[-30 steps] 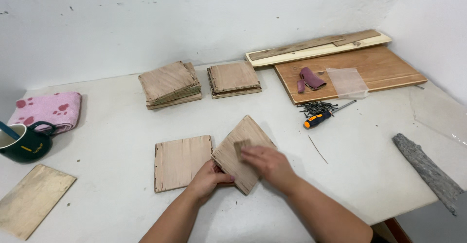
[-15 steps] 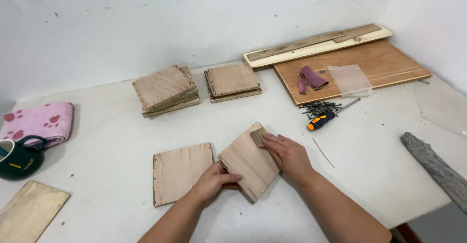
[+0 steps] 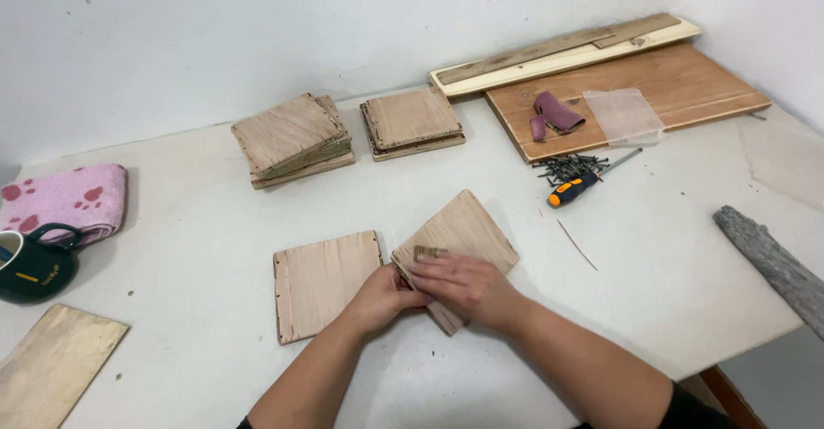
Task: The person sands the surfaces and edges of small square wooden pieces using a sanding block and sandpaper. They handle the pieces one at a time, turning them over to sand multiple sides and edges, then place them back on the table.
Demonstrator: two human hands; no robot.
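While both hands bear on it, the plywood square [image 3: 459,244] lies flat on the counter [image 3: 215,214], turned cornerwise, just right of a second square [image 3: 322,281] that lies apart from the hands' work. The right hand [image 3: 459,285] presses a small sanding block [image 3: 427,253] against the square's upper face; its fingers [image 3: 433,266] are flattened over the block, gripping it from above. The left hand [image 3: 378,296] steadies the square's near-left edge, fingers curled against it; whether they pinch the edge or merely push on it cannot be told.

Judgement on handling: the square appears thin, stiff and light, likely to skate on the smooth counter unless held down. Its edges look rough and notched, so splinters are a fair risk; the flat face or mid-edge offers the safest hold.

Farther back stand two stacks of like squares [image 3: 292,137] [image 3: 412,122]. At back right a large board [image 3: 652,90] carries sandpaper scraps [image 3: 554,113] and a clear bag [image 3: 625,113]; a pale plank [image 3: 558,51] lies behind it. A pile of nails [image 3: 566,167] and an orange-handled screwdriver [image 3: 577,189] lie near. A pink towel [image 3: 64,199], dark mug [image 3: 34,262] and loose board [image 3: 51,369] sit at left; a grey wood strip [image 3: 772,262] at right.
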